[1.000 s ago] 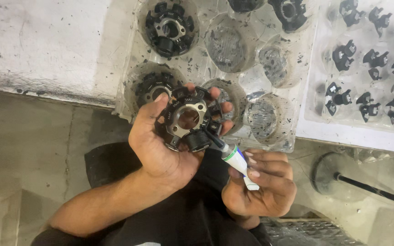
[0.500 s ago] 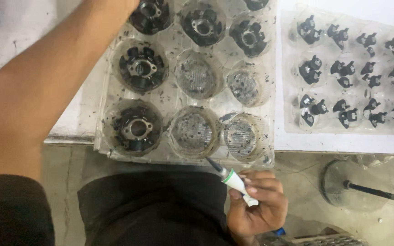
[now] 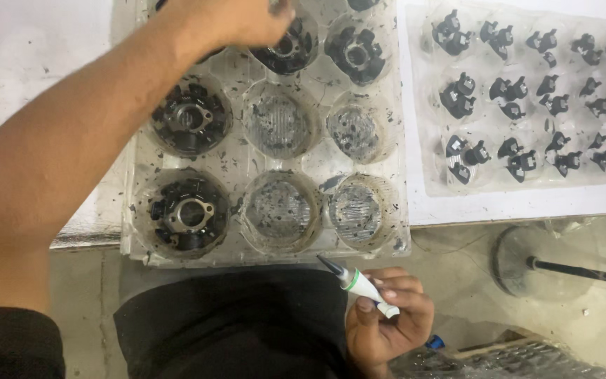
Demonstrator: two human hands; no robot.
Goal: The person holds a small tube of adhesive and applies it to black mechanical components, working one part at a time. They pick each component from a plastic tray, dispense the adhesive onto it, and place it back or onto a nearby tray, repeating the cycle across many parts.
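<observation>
Overhead view of two hands working over a clear plastic tray of black round parts.

The left hand (image 3: 236, 20) reaches across the large clear tray (image 3: 131, 242) to its far row, fingers curled over a black part there; whether it grips it cannot be told. Its forearm crosses the tray's left side. The right hand (image 3: 386, 319), below the table edge near the lap, is closed around a small white tube (image 3: 359, 285) with a green band and dark nozzle pointing up-left toward the tray's near edge. Four black ringed parts (image 3: 189, 213) show fully; four cups are bare. To the right lies a second tray (image 3: 429, 184) holding many small black clips. A round black stand (image 3: 520, 261) sits below it.
</observation>
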